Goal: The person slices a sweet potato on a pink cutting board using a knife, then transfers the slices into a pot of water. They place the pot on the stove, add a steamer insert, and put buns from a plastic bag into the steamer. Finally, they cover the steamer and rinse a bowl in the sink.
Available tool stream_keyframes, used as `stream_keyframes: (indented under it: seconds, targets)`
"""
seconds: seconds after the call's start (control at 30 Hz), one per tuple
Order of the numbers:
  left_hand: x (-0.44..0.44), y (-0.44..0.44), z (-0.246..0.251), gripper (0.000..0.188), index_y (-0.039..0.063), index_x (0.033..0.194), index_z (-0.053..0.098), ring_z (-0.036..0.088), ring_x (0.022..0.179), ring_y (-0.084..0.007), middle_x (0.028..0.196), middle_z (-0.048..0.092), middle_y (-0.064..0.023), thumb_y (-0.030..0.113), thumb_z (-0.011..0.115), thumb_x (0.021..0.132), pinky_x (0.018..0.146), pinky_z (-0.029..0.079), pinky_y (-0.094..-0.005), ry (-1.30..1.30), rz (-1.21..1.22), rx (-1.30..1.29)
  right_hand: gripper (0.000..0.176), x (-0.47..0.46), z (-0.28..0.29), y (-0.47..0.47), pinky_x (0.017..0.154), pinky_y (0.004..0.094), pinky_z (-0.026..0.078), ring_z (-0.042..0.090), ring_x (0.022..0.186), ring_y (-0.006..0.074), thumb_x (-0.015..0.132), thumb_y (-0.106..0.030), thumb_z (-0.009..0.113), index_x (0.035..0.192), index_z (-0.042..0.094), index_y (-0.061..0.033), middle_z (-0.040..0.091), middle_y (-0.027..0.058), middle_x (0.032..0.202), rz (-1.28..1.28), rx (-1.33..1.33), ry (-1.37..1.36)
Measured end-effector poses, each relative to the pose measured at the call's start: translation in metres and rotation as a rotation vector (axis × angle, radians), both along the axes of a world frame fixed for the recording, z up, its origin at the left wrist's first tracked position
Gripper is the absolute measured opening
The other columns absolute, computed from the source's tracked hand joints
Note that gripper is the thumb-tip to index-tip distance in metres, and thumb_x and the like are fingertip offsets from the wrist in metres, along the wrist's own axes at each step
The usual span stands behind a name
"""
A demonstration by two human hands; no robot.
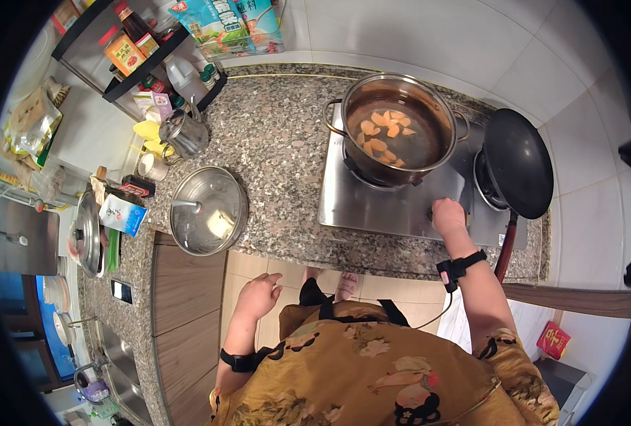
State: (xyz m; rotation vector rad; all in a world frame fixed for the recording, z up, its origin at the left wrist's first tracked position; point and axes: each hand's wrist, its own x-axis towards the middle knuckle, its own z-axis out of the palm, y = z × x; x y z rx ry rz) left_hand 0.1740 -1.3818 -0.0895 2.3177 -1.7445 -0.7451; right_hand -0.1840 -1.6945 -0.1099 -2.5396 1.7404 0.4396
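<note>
My right hand (448, 217) is closed at the front edge of the two-burner gas stove (368, 205). Its fingers appear to grip a control knob, mostly hidden beneath them. Behind it, a deep stainless steel pot (438, 165) stands on the left burner, with orange chunks (378, 144), perhaps carrot, in clear liquid. A black wok (520, 165) rests tilted on the right burner, its reddish-brown handle (506, 247) pointing towards me. My left hand (258, 296) hangs in the air before the counter edge, holding nothing, fingers partly apart.
A steel-rimmed bowl (209, 244) holding a light-handled utensil (187, 204) sits near the counter's inner corner. Behind it are a metal kettle (187, 136) and a black seasoning rack (147, 64). Leftward lie a domed lid (85, 247), a phone (122, 292) and a sink (121, 351).
</note>
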Motion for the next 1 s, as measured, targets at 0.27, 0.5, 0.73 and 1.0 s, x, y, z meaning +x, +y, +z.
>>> stream_keyframes:
  seconds: [0.27, 0.5, 0.73, 1.0]
  targets:
    - [-0.011, 0.018, -0.012, 0.031, 0.007, 0.118, 0.065, 0.066, 0.092, -0.0332, 0.105, 0.067, -0.0162, 0.019, 0.063, 0.089, 0.081, 0.053, -0.0416, -0.007, 0.017, 0.029, 0.019, 0.001, 0.005, 0.002, 0.081, 0.0387, 0.058, 0.071, 0.091, 0.0315, 0.085, -0.008, 0.056, 0.091, 0.075, -0.0042, 0.072, 0.0182, 0.094, 0.028, -0.025, -0.024]
    - [-0.016, 0.042, -0.02, 0.032, 0.007, 0.118, 0.065, 0.066, 0.091, -0.0317, 0.103, 0.068, -0.016, 0.018, 0.064, 0.088, 0.081, 0.053, -0.0406, 0.031, 0.074, 0.046, 0.017, 0.0, 0.008, 0.004, 0.082, 0.0385, 0.057, 0.071, 0.09, 0.0315, 0.083, -0.007, 0.058, 0.088, 0.074, -0.0046, 0.072, 0.0185, 0.092, 0.054, -0.045, -0.013]
    - [-0.012, 0.067, -0.03, 0.032, 0.008, 0.117, 0.065, 0.065, 0.092, -0.0344, 0.102, 0.067, -0.0162, 0.019, 0.065, 0.087, 0.082, 0.053, -0.0421, 0.049, 0.16, 0.057, 0.017, -0.008, 0.0, 0.002, 0.081, 0.0401, 0.057, 0.07, 0.09, 0.0338, 0.081, -0.008, 0.059, 0.089, 0.074, -0.0037, 0.071, 0.0197, 0.092, 0.097, -0.071, 0.0]
    - [0.004, 0.074, -0.027, 0.033, 0.008, 0.118, 0.065, 0.065, 0.096, -0.0346, 0.106, 0.067, -0.0166, 0.019, 0.065, 0.086, 0.085, 0.053, -0.0423, 0.047, 0.173, 0.055, 0.018, -0.009, -0.008, 0.0, 0.081, 0.0409, 0.057, 0.07, 0.09, 0.0349, 0.08, -0.007, 0.059, 0.089, 0.073, -0.0029, 0.071, 0.0208, 0.093, 0.087, -0.081, -0.02]
